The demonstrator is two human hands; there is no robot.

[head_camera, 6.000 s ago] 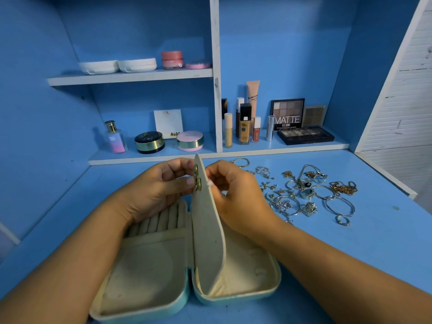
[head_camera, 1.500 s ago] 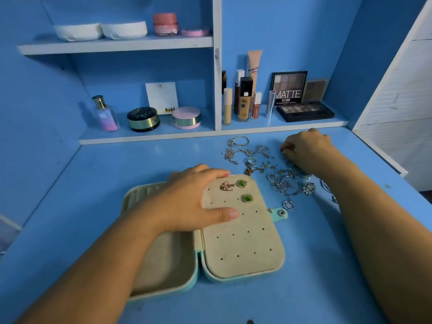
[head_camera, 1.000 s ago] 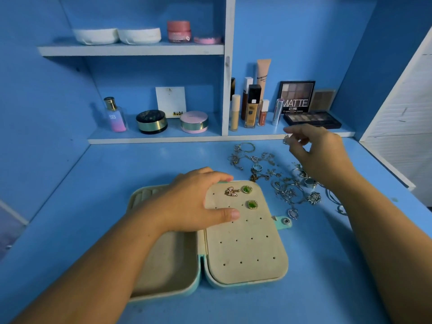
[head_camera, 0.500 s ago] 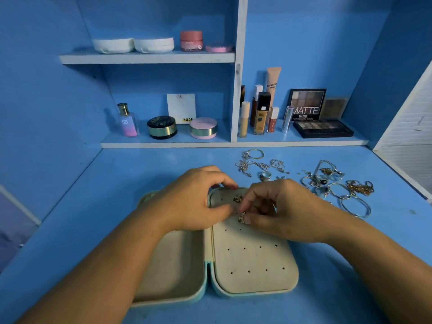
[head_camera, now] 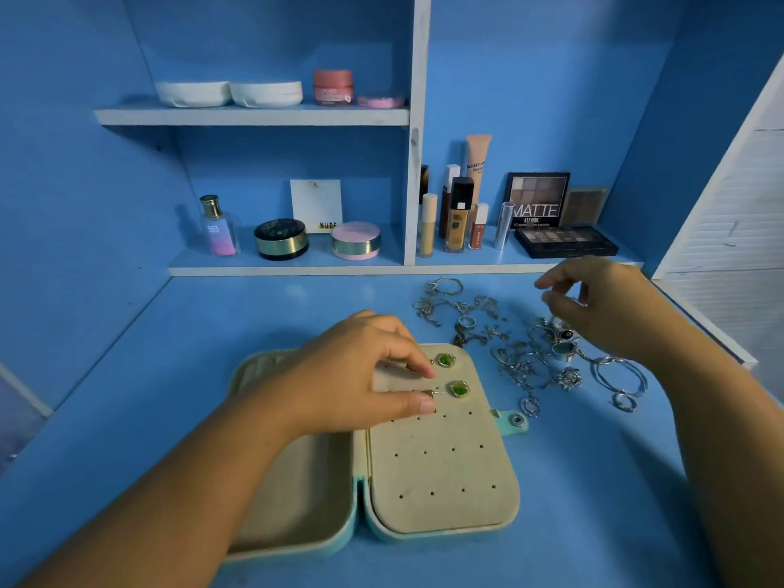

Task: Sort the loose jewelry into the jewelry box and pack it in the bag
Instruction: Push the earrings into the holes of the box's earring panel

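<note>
We see the box (head_camera: 292, 494) lying open on the desk (head_camera: 594, 502), both halves flat. Its right half is covered by the panel (head_camera: 445, 468), which is dotted with small holes. Two green earrings (head_camera: 445, 359) sit at the far right corner of that panel, one just nearer us than the other. A small gold earring (head_camera: 428, 393) sits just left of the nearer green one.

The left hand (head_camera: 352, 375) rests over the box's hinge line and the far left part of the panel. Its fingers are bent, the forefinger tip pressing the panel beside the farther green earring. The thumb lies apart from it, just below the gold earring, and we see nothing gripped between them.

The loose jewelry (head_camera: 522, 362), a scatter of rings, chains and bangles, lies on the desk right of and beyond the box. The box's snap tab (head_camera: 515, 419) points toward it. The right hand (head_camera: 602, 307) hovers over the far side of that scatter, well apart from the box. Its fingers are loosely curled, thumb and forefinger tips slightly apart, with nothing visible between them.

Beyond the box, a shelf (head_camera: 297, 271) carries cosmetics.
</note>
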